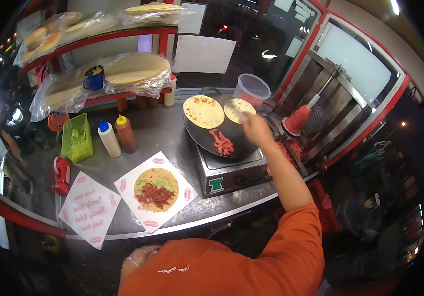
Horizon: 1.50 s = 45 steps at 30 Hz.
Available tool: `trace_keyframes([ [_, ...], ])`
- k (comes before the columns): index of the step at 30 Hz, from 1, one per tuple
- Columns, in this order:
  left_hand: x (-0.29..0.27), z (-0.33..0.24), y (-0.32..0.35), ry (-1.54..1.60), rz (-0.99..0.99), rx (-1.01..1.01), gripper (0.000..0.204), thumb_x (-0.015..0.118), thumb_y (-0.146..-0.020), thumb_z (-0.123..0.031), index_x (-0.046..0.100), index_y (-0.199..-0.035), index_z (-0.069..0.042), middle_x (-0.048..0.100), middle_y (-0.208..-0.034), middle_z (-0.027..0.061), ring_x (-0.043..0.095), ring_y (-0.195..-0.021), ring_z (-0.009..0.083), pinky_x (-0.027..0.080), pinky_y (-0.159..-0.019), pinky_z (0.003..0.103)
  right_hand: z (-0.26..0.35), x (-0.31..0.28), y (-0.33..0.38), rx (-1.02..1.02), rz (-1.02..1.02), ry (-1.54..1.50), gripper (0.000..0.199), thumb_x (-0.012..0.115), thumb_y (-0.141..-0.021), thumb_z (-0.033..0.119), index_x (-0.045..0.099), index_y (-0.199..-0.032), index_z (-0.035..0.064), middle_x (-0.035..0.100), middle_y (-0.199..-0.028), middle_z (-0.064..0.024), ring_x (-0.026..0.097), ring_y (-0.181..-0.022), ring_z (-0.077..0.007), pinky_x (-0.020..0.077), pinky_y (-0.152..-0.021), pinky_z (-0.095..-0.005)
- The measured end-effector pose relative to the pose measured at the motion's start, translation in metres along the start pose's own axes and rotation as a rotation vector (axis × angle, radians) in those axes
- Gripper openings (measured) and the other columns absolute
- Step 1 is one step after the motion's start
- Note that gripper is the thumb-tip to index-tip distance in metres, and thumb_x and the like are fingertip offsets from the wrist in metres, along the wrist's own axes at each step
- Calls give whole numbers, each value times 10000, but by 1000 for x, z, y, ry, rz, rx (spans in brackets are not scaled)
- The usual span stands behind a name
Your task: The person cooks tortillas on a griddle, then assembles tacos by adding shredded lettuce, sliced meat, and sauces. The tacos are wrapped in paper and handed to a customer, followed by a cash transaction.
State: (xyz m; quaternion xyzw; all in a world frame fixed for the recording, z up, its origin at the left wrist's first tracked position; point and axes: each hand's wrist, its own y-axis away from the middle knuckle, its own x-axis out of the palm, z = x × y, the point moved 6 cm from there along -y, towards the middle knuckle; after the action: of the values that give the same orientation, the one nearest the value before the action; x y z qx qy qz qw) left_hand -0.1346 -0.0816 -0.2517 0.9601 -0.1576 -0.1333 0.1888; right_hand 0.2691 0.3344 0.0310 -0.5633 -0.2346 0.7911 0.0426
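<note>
Right hand: right hand [257, 129] is stretched out over the round black griddle [207, 140], touching the smaller flatbread [239, 109] at its near edge; whether its fingers are pinched on the bread or merely resting on it cannot be told, since the hand is blurred.
Left hand: left hand [140, 255], in a thin clear glove, hangs low by the orange shirt, well below the bench [162, 126] edge; fingers look loosely curled on nothing, though the view is poor.
Griddle: sits on a boxy steel burner [229, 177]; a larger flatbread [203, 111] lies just left of the right-hand fingers, and a strip of red meat [222, 142] lies just below them, probably set on bare metal to heat.
Assembled wrap: open flatbread with meat and greens [156, 189] lies on a printed paper sheet [155, 191], well down and left of the right-hand fingers, likely so the paper can be rolled around it; a second paper sheet [90, 209] lies further left.
Around: two squeeze bottles [117, 136] and a green tub of greens [77, 138] stand far left; a clear plastic tub [251, 89] stands just beyond the fingers; bagged flatbreads [135, 71] rest on shelves behind.
In the way: nothing between hand and bread; the hot plate rim is close under the wrist.
</note>
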Motion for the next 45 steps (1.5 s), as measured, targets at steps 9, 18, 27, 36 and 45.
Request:
trace_keyframes([
  [9, -16, -45, -13, -271, 83, -31, 419, 591, -1062, -326, 629, -1387, -65, 717, -1273, 138, 677, -1160, 275, 535, -1005, 375, -111, -72, 24, 445, 89, -448, 290, 610, -1045, 245, 705, -1035, -29, 678, -731, -92, 604, -472, -164, 473, -427, -354],
  [18, -12, -84, -27, -526, 216, 51, 460, 556, -1063, -402, 626, -1389, -86, 699, -1313, 171, 667, -1209, 351, 525, -1037, 415, -89, -57, -35, 364, 150, -164, 326, 690, -987, 279, 761, -1109, -14, 733, -833, -205, 719, -675, -300, 550, -631, -441],
  [27, -10, -74, -13, -319, 17, -41, 479, 574, -1051, -425, 635, -1384, -85, 703, -1282, 203, 669, -1192, 361, 524, -1019, 431, -68, -109, -33, 209, 303, 53, 374, 734, -957, 325, 758, -1145, 3, 752, -856, -209, 729, -709, -295, 565, -679, -421],
  [36, -15, -143, -39, -470, 104, 277, 389, 615, -1042, -327, 664, -1337, -78, 748, -1186, 146, 721, -1057, 367, 572, -914, 411, -94, -54, -59, 74, 70, 37, 297, 730, -946, 346, 793, -1017, 65, 749, -819, -173, 703, -658, -322, 551, -640, -428],
  [45, -34, -138, -15, -183, -42, 196, 342, 626, -1043, -282, 694, -1266, -32, 788, -1074, 122, 755, -1010, 262, 577, -889, 368, -77, -129, -24, -52, 135, 727, 314, 760, -884, 288, 745, -1098, 58, 720, -989, -178, 705, -938, -417, 551, -827, -503],
])
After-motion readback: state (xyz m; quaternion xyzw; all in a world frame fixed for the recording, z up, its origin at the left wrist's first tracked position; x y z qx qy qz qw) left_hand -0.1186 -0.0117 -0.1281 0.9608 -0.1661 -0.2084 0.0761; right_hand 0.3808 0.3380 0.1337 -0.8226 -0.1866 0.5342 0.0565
